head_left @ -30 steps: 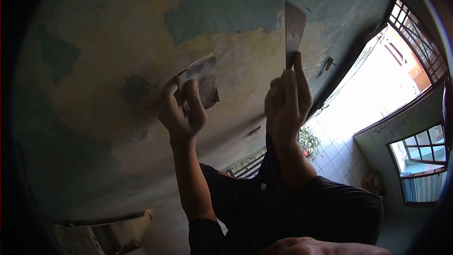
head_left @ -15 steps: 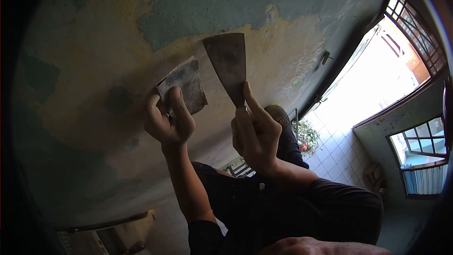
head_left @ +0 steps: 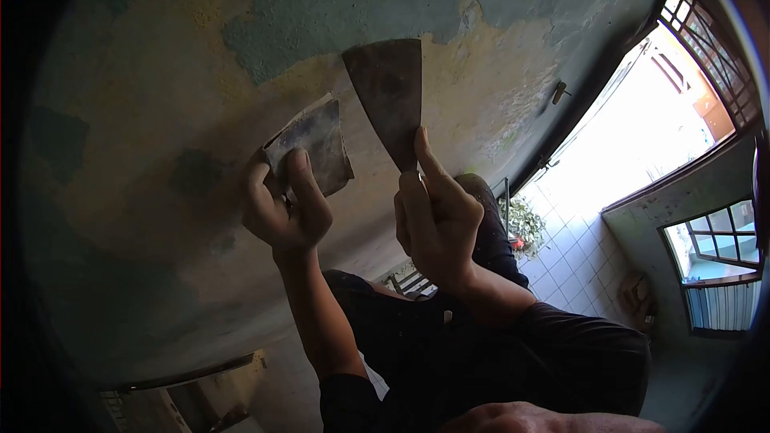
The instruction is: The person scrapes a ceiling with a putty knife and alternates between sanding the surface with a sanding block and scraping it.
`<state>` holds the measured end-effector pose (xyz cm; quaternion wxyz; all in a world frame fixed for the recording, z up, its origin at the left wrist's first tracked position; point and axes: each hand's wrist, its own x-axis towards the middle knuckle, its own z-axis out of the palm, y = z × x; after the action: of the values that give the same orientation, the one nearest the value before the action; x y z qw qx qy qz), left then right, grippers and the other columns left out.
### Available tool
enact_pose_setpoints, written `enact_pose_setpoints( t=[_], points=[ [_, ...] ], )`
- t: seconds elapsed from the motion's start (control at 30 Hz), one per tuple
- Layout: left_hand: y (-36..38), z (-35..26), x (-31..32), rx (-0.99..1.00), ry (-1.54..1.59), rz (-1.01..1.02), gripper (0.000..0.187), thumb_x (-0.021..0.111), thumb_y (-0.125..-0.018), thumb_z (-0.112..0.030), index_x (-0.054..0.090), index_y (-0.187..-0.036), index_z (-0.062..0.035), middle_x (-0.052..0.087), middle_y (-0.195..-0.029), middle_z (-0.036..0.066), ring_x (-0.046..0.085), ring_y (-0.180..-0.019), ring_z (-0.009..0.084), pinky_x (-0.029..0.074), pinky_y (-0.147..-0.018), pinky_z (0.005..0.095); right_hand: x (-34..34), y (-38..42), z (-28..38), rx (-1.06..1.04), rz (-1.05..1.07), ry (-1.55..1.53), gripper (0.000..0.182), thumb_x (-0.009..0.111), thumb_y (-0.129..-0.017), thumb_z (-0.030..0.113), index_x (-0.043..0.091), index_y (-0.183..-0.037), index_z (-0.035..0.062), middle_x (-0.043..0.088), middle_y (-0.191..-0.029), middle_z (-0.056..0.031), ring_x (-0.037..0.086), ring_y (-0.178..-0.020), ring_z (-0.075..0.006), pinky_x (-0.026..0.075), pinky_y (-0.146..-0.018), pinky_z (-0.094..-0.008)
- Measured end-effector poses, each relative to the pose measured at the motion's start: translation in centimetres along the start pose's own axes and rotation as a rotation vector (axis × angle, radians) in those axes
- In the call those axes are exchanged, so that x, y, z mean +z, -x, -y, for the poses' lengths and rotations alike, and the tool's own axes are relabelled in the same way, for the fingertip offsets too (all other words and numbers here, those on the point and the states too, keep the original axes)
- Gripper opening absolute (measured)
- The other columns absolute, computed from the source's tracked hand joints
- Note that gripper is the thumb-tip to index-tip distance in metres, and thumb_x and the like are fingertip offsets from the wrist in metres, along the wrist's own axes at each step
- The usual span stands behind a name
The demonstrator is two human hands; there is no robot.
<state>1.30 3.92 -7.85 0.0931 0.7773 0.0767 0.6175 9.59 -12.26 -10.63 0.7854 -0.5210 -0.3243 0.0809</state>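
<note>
My left hand (head_left: 290, 208) pinches a folded, dusty grey piece of sandpaper (head_left: 322, 140) between thumb and fingers, in front of the wall. To its right, my right hand (head_left: 439, 228) is closed round the handle of a wide scraper (head_left: 391, 88), which is mostly hidden in the fist. One finger lies stretched along the side of the blade. The scraper's broad edge points up, close to the border where the green paint (head_left: 321, 4) meets the bare, yellowish patch of wall (head_left: 481, 72); contact cannot be made out.
A bright doorway (head_left: 609, 128) opens at the right, with a latch (head_left: 560, 93) near it. Below are a white tiled floor (head_left: 573, 252) and a leafy plant (head_left: 523, 224). A window (head_left: 722, 236) with a blue striped curtain (head_left: 723, 306) is at far right. My dark-clothed legs fill the bottom.
My right hand has risen slightly with the scraper, and the blade's edge sits higher against the wall. The left hand with the sandpaper has barely moved.
</note>
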Motion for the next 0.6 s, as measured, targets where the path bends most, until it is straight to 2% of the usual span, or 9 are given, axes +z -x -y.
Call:
enact_pose_setpoints(
  t=[0.07, 0.1, 0.2, 0.27, 0.3, 0.37, 0.4, 0.5, 0.6],
  points=[
    [0.1, 0.1, 0.1, 0.001, -0.015, -0.003, 0.027, 0.068, -0.096, -0.006, 0.054, -0.114, 0.0096, 0.072, -0.099, 0.020, 0.074, -0.082, 0.0189, 0.060, -0.069, 0.0268, -0.6, -1.1, 0.0, -0.004, 0.010, -0.156, 0.047, 0.044, -0.108, 0.006, 0.039, -0.152, -0.0092, 0.050, -0.057, 0.0038, 0.043, -0.043, -0.0010, 0.034, -0.040, -0.0183],
    [0.3, -0.1, 0.0, -0.029, -0.018, 0.019, 0.027, 0.068, -0.096, -0.005, 0.054, -0.113, 0.0099, 0.072, -0.099, 0.020, 0.074, -0.081, 0.0187, 0.060, -0.069, 0.0270, -0.5, -2.4, 0.1, -0.087, -0.081, -0.286, 0.047, 0.042, -0.108, 0.007, 0.038, -0.152, -0.0089, 0.049, -0.056, 0.0026, 0.041, -0.042, -0.0015, 0.032, -0.038, -0.0196],
    [0.1, -0.2, 0.0, -0.017, -0.025, 0.026, 0.026, 0.067, -0.096, -0.004, 0.054, -0.112, 0.0103, 0.072, -0.099, 0.021, 0.074, -0.079, 0.0183, 0.060, -0.069, 0.0270, -1.5, -3.1, 0.3, -0.055, -0.164, -0.415, 0.047, 0.043, -0.108, 0.007, 0.039, -0.152, -0.0080, 0.048, -0.055, 0.0022, 0.040, -0.040, -0.0022, 0.030, -0.037, -0.0208],
    [0.0, -0.1, 0.1, 0.002, -0.031, 0.027, 0.025, 0.067, -0.096, -0.004, 0.054, -0.112, 0.0106, 0.072, -0.099, 0.021, 0.073, -0.078, 0.0180, 0.060, -0.069, 0.0270, -2.1, -1.0, -0.8, -0.064, -0.063, -0.198, 0.046, 0.043, -0.107, 0.004, 0.040, -0.152, -0.0073, 0.047, -0.053, 0.0029, 0.040, -0.040, -0.0020, 0.029, -0.037, -0.0206],
    [0.0, -0.1, 0.1, 0.019, -0.028, 0.015, 0.025, 0.067, -0.096, -0.003, 0.053, -0.113, 0.0108, 0.072, -0.099, 0.021, 0.073, -0.078, 0.0179, 0.060, -0.068, 0.0268, -2.1, -0.5, -1.0, -0.059, -0.064, -0.197, 0.046, 0.043, -0.107, 0.004, 0.040, -0.152, -0.0073, 0.047, -0.053, 0.0029, 0.040, -0.040, -0.0020, 0.029, -0.037, -0.0206],
    [0.1, -0.1, 0.1, 0.024, -0.021, 0.012, 0.025, 0.066, -0.096, -0.002, 0.053, -0.113, 0.0109, 0.072, -0.100, 0.021, 0.073, -0.078, 0.0178, 0.061, -0.068, 0.0266, -2.3, 0.3, -1.3, 0.048, 0.023, -0.160, 0.049, 0.049, -0.105, 0.000, 0.041, -0.153, -0.0040, 0.046, -0.058, 0.0077, 0.045, -0.049, 0.0006, 0.037, -0.046, -0.0178],
    [0.1, -0.1, 0.2, 0.034, -0.012, -0.005, 0.026, 0.066, -0.097, -0.003, 0.052, -0.113, 0.0109, 0.071, -0.100, 0.022, 0.073, -0.079, 0.0178, 0.061, -0.067, 0.0264, -2.4, 0.1, -1.2, 0.033, 0.031, -0.091, 0.050, 0.050, -0.104, 0.000, 0.041, -0.153, -0.0037, 0.046, -0.058, 0.0081, 0.044, -0.050, 0.0010, 0.037, -0.048, -0.0174],
    [-0.1, 0.0, 0.2, 0.057, -0.009, -0.035, 0.027, 0.067, -0.097, -0.003, 0.051, -0.113, 0.0108, 0.071, -0.100, 0.022, 0.073, -0.080, 0.0180, 0.061, -0.066, 0.0267, -1.8, -0.2, -1.9, -0.069, -0.036, -0.095, 0.046, 0.048, -0.103, -0.002, 0.045, -0.149, -0.0074, 0.047, -0.054, 0.0053, 0.044, -0.042, -0.0014, 0.033, -0.041, -0.0195],
    [0.0, 0.0, -0.1, 0.047, -0.035, -0.008, 0.027, 0.066, -0.097, -0.002, 0.051, -0.113, 0.0113, 0.071, -0.100, 0.022, 0.073, -0.080, 0.0188, 0.061, -0.066, 0.0271, -2.0, -0.3, -0.8, -0.060, -0.021, 0.005, 0.045, 0.049, -0.103, -0.002, 0.047, -0.147, -0.0089, 0.049, -0.055, 0.0048, 0.046, -0.044, -0.0010, 0.035, -0.043, -0.0189]
  ],
)
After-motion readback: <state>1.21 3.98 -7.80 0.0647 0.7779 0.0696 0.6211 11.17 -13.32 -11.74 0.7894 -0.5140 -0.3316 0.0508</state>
